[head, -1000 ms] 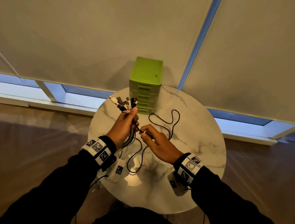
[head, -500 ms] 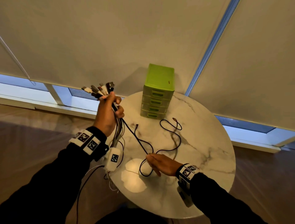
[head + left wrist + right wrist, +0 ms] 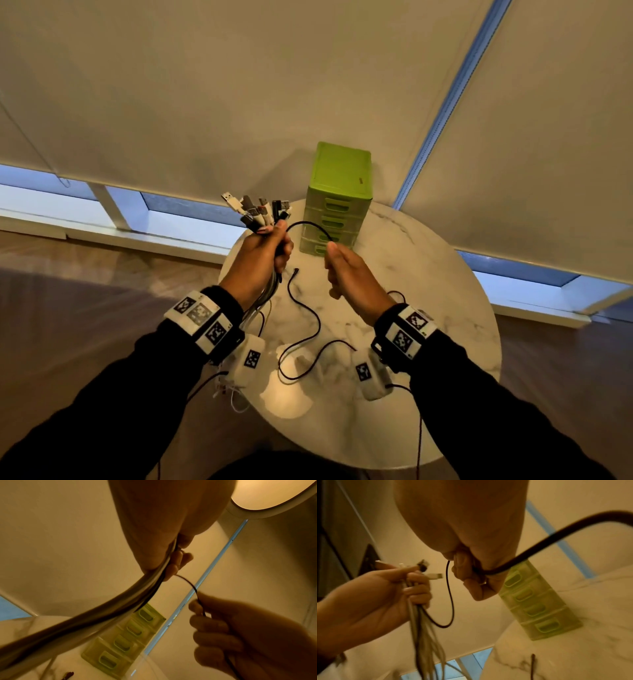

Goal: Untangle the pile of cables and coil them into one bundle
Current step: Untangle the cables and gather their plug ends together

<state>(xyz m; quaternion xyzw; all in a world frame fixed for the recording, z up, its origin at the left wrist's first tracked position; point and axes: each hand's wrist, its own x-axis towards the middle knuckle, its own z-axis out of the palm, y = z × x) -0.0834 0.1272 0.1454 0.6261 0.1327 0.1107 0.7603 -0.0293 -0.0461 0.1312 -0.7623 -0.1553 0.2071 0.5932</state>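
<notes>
My left hand grips a bundle of cables upright above the table's left edge, plug ends fanned out above the fist. The bundle's strands hang down past the wrist. A thin black cable arcs from the left fist to my right hand, which pinches it between thumb and curled fingers. The rest of that black cable trails in loops on the marble table, its free end lying between the hands. In the right wrist view the black cable loops from the bundle to my fingers.
A green small drawer unit stands at the back of the round table, just behind the hands. Roller blinds cover the windows behind it. Wooden floor surrounds the table.
My right hand has risen from the table surface to beside the left, sliding up the black cable and pinching it. The left hand with the bundle has moved right, toward the drawers.
</notes>
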